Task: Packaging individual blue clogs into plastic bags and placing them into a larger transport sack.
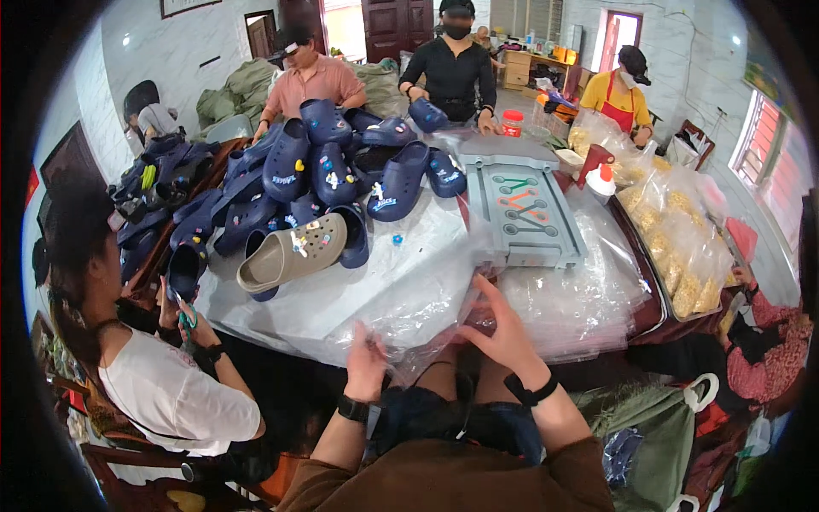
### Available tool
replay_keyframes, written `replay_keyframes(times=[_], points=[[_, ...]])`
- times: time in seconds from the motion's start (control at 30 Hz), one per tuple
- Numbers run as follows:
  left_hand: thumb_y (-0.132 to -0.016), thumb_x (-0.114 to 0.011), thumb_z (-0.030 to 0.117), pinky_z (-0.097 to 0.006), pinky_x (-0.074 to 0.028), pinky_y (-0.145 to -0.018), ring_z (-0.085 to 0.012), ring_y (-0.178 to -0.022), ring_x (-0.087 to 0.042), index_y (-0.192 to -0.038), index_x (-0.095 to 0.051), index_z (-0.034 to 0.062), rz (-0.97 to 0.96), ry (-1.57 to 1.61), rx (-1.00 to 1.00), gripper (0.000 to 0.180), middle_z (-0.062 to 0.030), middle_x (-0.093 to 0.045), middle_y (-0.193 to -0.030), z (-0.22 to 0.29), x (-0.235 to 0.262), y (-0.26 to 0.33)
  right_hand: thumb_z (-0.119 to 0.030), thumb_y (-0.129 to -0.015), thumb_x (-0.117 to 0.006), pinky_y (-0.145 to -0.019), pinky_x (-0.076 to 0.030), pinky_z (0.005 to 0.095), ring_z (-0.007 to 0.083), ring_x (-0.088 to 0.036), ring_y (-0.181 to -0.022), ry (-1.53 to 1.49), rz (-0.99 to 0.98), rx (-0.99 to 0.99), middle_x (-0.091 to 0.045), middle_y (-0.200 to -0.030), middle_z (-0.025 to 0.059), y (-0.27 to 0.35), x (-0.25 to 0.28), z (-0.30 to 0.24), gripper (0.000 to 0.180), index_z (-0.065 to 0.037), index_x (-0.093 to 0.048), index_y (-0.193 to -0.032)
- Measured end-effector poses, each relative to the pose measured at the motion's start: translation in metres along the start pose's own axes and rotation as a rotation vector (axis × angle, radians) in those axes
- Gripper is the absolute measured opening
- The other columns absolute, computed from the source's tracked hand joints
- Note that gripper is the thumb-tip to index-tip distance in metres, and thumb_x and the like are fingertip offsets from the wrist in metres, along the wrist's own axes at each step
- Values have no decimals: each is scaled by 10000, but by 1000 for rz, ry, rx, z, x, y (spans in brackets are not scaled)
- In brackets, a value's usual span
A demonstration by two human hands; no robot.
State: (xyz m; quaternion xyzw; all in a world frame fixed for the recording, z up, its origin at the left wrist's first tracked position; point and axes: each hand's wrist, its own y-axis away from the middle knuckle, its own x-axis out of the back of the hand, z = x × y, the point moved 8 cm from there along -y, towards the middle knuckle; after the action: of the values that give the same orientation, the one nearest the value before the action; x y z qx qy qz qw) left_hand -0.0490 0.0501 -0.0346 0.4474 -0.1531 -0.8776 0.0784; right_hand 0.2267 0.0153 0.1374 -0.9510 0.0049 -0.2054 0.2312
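A clear plastic bag is held over the table's near edge, in front of my body. My left hand is closed on its left side. My right hand lies at the bag's right side, thumb and forefinger spread apart, with the film touching them. Just beyond, a flat grey-blue plastic panel with coloured markings, like a folded stool, rests on a stack of clear bags. A taupe clog with charms sits in front of a heap of navy clogs. A small blue flower charm lies alone.
At my left, a person in white holds green-handled scissors by a navy clog. Across the table, a person in black holds another clog. A tray of bagged yellow pieces, a white bottle and a red-lidded jar stand right.
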Motion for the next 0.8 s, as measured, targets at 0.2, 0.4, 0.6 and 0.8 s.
replay_keyframes(times=[0.2,0.4,0.6,0.8], points=[[-1039,-506,536,-282,-461,-783,-123,-927,-554,-1145,-569,102,98,-89,16,452,-11,-580,-1040,-12,-17,28,-505,-747,-845,-1003,-466,502,415,-570,-1208,432,-121,197,-497,-1427,238,-15,-62,-19,910,-31,-489,-1437],[-1087,-363,518,-380,-472,-920,-201,-1061,-571,-1319,-511,49,-35,-91,-75,544,-80,-592,-1213,-29,-33,43,-453,-762,-797,-1047,-388,537,411,-495,-1280,569,-235,249,-506,-1426,178,13,-115,-3,682,-135,-599,-1332],[-1083,-369,518,-384,-472,-1000,-226,-1155,-583,-1503,-383,50,-104,-194,-306,629,-151,-576,-1357,-33,-15,48,-91,-760,-674,-1088,-334,566,363,-468,-1324,792,-57,339,-533,-1377,138,0,-100,6,506,-173,-659,-1259],[-1083,-322,542,-382,-506,-965,-226,-1114,-623,-1492,-438,44,-204,-468,212,654,-157,-621,-1336,-69,-21,52,-96,-822,-615,-1173,-221,645,394,-438,-1351,892,48,245,-549,-1339,179,-13,-65,38,398,-130,-682,-1213]])
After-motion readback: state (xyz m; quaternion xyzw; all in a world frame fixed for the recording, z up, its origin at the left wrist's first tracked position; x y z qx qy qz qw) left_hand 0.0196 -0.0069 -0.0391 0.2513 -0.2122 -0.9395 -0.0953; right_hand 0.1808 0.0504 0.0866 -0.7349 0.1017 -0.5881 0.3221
